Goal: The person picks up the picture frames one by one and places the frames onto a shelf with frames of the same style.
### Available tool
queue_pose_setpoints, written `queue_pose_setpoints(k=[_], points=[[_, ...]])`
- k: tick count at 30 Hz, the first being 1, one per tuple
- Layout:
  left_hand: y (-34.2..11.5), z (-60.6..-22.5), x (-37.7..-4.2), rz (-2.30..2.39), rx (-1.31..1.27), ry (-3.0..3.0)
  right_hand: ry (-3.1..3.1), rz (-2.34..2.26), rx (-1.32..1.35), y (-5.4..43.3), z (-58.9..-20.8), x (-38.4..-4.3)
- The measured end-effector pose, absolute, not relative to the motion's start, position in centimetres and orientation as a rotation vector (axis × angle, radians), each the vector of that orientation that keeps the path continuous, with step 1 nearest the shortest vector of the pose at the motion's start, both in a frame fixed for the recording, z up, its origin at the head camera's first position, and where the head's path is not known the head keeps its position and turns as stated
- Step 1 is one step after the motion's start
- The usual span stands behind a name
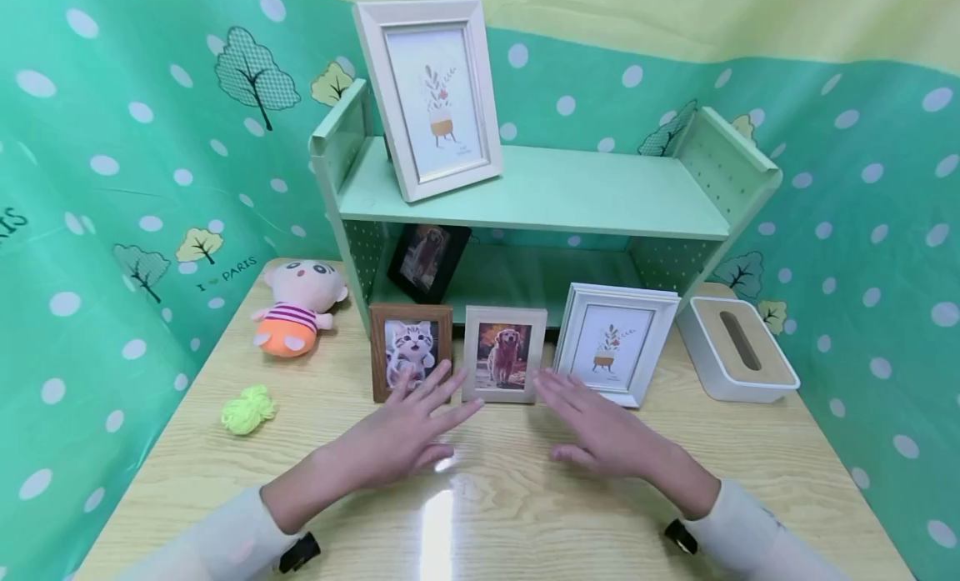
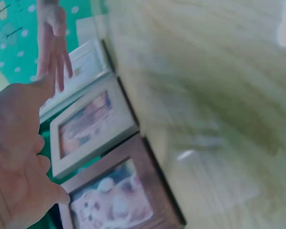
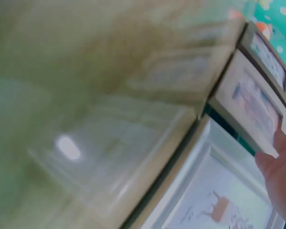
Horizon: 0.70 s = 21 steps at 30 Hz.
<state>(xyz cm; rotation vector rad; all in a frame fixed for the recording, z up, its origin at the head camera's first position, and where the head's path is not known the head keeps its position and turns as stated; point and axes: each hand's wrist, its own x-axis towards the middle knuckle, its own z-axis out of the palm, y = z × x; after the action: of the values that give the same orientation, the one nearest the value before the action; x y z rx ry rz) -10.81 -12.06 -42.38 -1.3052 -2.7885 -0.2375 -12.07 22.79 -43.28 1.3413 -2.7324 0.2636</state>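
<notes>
Bright, even light across the head view, and the dog-photo frame [image 1: 504,354] reads crisp and clear! Look just in front of it, slightly left: a long white glare streak [image 1: 437,535] blazes off the glossy surface [image 1: 592,531]. Behind that frame, the lower level of the shelf [image 1: 517,277] sits in dimmer shade. Over to the left wrist, and it's all haze! Soft detail, wood grain smeared to the right of the frame, a burnt-out white patch to its far upper right. Right wrist: milky, low in contrast, a white glint burning below and left of the frame, whose blurry reflection floats beside it.
</notes>
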Motion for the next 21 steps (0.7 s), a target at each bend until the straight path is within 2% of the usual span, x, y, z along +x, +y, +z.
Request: queue_pose_setpoints(k=[13, 21], points=[[-14.8, -38.9, -12.4, -0.596, -0.912, -2.583, -2.478, 0.522, 0.89, 26.5, -41.8, -13.2], [-17.3, -36.5, -15.2, -0.727, -0.591, -2.294, -2.308, 0.633, 0.609, 29.3, -41.5, -14.3]])
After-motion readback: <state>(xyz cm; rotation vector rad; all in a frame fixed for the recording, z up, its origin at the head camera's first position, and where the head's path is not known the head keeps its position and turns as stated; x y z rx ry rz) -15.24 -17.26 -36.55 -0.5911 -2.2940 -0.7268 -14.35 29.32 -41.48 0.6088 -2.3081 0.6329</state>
